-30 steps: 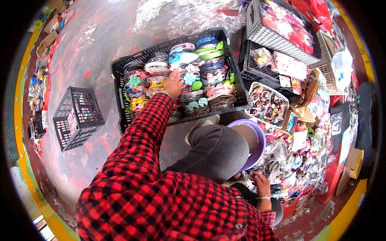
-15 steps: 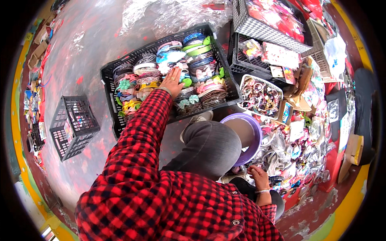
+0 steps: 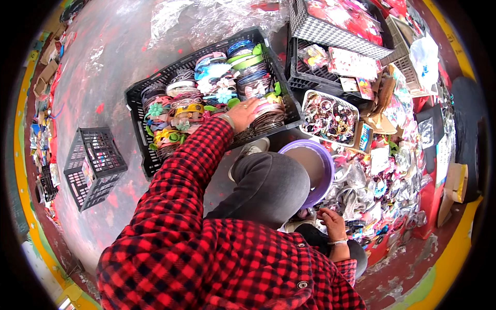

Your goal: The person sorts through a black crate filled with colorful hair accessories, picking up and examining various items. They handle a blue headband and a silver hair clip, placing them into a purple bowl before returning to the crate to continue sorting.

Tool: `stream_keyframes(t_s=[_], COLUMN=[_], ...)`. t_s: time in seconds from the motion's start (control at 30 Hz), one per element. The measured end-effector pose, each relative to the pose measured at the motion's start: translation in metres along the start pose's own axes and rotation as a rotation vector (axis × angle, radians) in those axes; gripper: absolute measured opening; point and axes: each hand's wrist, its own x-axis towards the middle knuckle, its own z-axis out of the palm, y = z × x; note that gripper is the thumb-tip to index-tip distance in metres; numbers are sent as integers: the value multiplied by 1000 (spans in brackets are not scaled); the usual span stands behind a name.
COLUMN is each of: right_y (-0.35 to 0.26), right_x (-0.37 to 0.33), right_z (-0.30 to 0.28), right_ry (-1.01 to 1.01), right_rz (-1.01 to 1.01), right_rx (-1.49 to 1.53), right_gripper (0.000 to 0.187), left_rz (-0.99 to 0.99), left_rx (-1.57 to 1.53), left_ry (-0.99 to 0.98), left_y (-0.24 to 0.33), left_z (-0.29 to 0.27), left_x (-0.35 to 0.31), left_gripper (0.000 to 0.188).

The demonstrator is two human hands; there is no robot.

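A black plastic crate holds stacked bundles of headbands, many with coloured bows and flowers. My left hand lies on the bundles near the crate's front right, its fingers stretched out and touching the headbands; the palm side is hidden. Beside my right knee, my right hand hangs with fingers loosely bent and apart, nothing visible in it. A purple-rimmed bucket stands between that hand and the crate.
A smaller black crate stands at left. To the right are a white basket of hair ties, stacked crates of packaged goods, and a heap of plastic-wrapped items. Clear plastic sheeting lies at the back.
My left hand has moved right and nearer across the headbands, from the crate's middle to its front right bundles. My right hand stays almost in place.
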Motion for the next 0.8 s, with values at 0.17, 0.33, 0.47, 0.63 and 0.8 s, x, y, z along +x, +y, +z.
stream_keyframes(t_s=[0.17,0.33,0.47,0.63,0.8], right_y=[-6,-2,3,5,4], right_x=[0,4,7,9,11], right_z=[3,3,2,0,2], right_ry=[-7,-7,0,-2,-11], right_rz=[15,2,13,49,69], right_rx=[-9,-33,-30,-28,-53], right_gripper=[26,26,26,25,26], left_rz=[-321,-292,-185,-338,-398], left_rx=[-272,-191,-115,63,86], left_ry=[207,41,64,-88,-87], left_y=[19,-11,-21,1,-18], left_z=[13,35,24,-9,4], left_x=[25,41,46,66,74], left_gripper=[31,25,24,24,26])
